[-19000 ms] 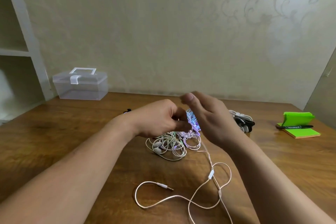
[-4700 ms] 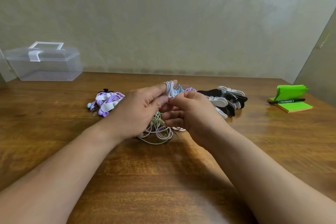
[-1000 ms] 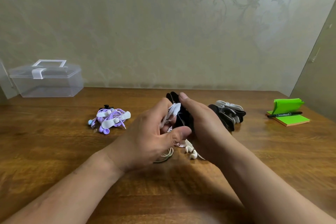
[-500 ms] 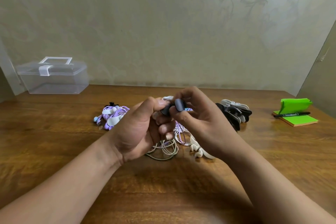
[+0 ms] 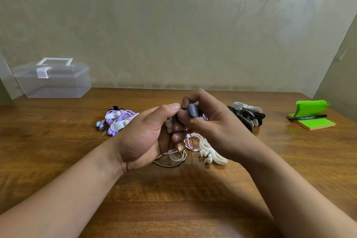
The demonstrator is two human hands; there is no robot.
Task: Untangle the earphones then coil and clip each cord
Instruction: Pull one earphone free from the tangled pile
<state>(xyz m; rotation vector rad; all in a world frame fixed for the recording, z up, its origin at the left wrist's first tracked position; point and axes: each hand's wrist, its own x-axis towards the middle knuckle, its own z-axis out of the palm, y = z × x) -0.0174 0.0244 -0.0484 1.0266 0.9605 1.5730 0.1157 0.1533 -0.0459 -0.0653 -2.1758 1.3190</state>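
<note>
My left hand point(image 5: 146, 137) grips a coiled white earphone cord point(image 5: 170, 125) above the table, most of it hidden in the palm. My right hand point(image 5: 210, 125) pinches a dark grey clip point(image 5: 193, 110) against that coil, right at my left thumb tip. Below the hands lie loose loops of white and pink cord point(image 5: 177, 157) and a white clip point(image 5: 211, 155). A purple earphone set point(image 5: 117, 120), coiled and held by white clips, lies to the left.
A pile of black and white clips point(image 5: 248, 115) sits to the right on the wooden table point(image 5: 58, 150). Further right are green sticky notes point(image 5: 313, 121) with a black marker point(image 5: 307, 117). A clear plastic box point(image 5: 52, 81) stands at the back left by the wall.
Over the last second my hands rose slightly and closed together; the dark clip went from open in my right hand to pinched onto the coil. Earlier, the long cord was wound up.
</note>
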